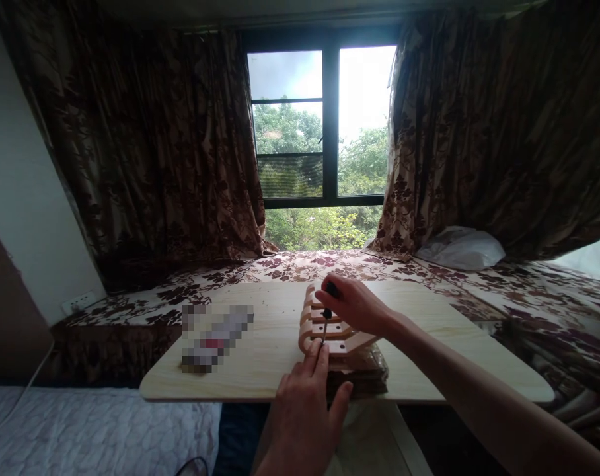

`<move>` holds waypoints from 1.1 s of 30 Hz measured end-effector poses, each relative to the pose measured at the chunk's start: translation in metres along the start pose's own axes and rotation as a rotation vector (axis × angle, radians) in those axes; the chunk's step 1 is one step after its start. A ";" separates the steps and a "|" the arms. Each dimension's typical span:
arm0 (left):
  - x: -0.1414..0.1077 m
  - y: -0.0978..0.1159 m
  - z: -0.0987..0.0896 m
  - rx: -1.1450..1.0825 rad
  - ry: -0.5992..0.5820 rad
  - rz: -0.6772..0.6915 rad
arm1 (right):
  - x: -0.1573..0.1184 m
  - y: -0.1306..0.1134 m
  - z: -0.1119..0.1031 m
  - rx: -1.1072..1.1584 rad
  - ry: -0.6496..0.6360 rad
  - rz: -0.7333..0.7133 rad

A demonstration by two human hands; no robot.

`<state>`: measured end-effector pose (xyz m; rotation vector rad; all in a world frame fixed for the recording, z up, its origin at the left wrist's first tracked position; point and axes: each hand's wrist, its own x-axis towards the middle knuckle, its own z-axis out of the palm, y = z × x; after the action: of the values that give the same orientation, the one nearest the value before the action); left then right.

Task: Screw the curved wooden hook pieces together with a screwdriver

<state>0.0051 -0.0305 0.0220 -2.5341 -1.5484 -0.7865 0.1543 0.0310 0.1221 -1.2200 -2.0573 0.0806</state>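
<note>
My right hand [347,304] is closed around the black handle of a screwdriver [326,322], whose shaft points down at the near end of a pale wooden piece [338,346] with curved ends and dark holes. Several similar curved pieces stand in a row behind it. My left hand [307,410] reaches in from below, its index and middle fingertips together at the screwdriver's tip and its thumb held apart. Whether those fingertips pinch a small part is hidden. Beneath the wooden pieces lies a brown stack [364,378] with a shiny wrapping.
The light wooden table [260,370] has rounded corners. A blurred-out flat object [215,340] lies on its left side. Beyond are a patterned cloth-covered ledge, a white plastic bag [461,248], curtains and a window. Quilted bedding [102,423] is at lower left.
</note>
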 end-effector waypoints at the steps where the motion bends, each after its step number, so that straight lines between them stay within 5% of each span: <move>1: 0.000 0.000 0.000 0.001 -0.012 -0.004 | 0.001 0.001 0.000 0.008 -0.007 -0.012; 33: -0.001 -0.001 0.000 0.014 -0.068 -0.039 | 0.012 0.010 0.006 -0.046 -0.052 -0.023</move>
<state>0.0042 -0.0306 0.0211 -2.5533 -1.6216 -0.6979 0.1547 0.0479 0.1198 -1.2331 -2.1281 0.0552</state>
